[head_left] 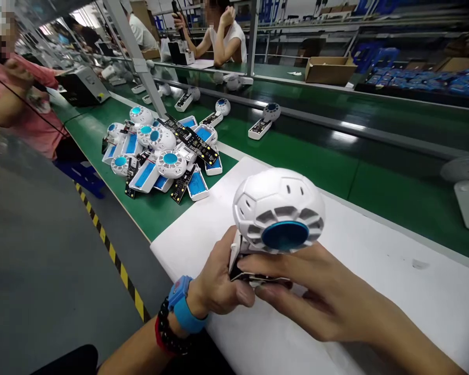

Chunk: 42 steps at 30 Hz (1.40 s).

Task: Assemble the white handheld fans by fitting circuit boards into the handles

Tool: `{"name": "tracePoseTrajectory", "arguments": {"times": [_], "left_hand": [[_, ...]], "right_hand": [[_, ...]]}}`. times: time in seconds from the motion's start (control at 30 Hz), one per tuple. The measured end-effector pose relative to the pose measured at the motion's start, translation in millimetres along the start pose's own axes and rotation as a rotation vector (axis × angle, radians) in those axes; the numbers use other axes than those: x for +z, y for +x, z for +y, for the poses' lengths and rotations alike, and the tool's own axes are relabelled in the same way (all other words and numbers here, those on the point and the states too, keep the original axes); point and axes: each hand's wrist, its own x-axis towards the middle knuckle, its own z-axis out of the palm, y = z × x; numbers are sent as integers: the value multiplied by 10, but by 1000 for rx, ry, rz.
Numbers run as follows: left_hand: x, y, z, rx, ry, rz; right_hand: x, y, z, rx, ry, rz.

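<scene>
1. Closest to the camera, a white device [266, 190] with a rounded, slotted head and a shiny blue disc is held above the workbench in two bare hands. The left hand [223, 276] wraps the device's lower part, thumb and fingers closed around it. The right hand [320, 291] closes thumb and forefinger on that same part, where a dark edge shows; the fingers hide the finer detail.

2. Alongside runs a glossy green line [316, 156], stretching across the floor's long row of stations.

3. White sheeting [375, 250] covers the near stretch of the bench, beneath the hands.

4. At left, a person in a pink shirt [49, 117] sits beside the bench; across the line, another in a white sleeveless top [234, 47] raises both hands.

5. Just past the sheeting's far left edge, a pile of similar units [172, 164] lies heaped on green, blue-lined casings facing up and black circuit boards [191, 138] among them.

6. An open cardboard box [330, 73] stands on the far side.

7. Single units [263, 122] sit spaced along the line.

8. A blue wristband [185, 304] circles the left wrist, next to dark beads [166, 323].
</scene>
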Motion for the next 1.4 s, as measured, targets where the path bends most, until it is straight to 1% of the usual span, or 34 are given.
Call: {"name": "tracePoseTrajectory", "arguments": {"times": [0.1,0.23,0.37,0.47,0.67,0.8,0.9,0.97,1.03,1.1,1.23,1.3,1.4], "left_hand": [[-25,20,-18,49,24,-40],[-52,-5,-25,55,110,-17],[-49,-23,-30,40,133,-6],[-29,-26,-25,23,118,0],[-7,-49,-14,-11,79,2],[1,-53,-14,-9,65,-1],[1,-58,-22,-32,46,-18],[-3,-65,-28,-56,41,-18],[-9,-69,-32,-81,27,-30],[-12,-68,-30,-94,18,-31],[-3,-44,-33,-110,23,4],[-1,-25,-41,-132,11,7],[-9,-12,-30,-140,-4,1]], "right_hand": [[-31,16,-53,27,-65,-67],[-29,36,-94,51,-181,-134],[-1,27,-75,-20,-327,-111],[3,10,-62,-42,-376,-90],[-9,-3,-60,3,-395,-66],[11,-3,-22,-12,-378,-48],[13,-15,-3,7,-268,-45],[5,-21,-5,33,-156,-73],[-1,-21,-11,48,-94,-96],[6,-22,-11,38,-122,-89],[37,-36,23,7,-270,-31],[38,-35,35,32,-283,-43],[17,-10,11,37,-230,-68]]}}
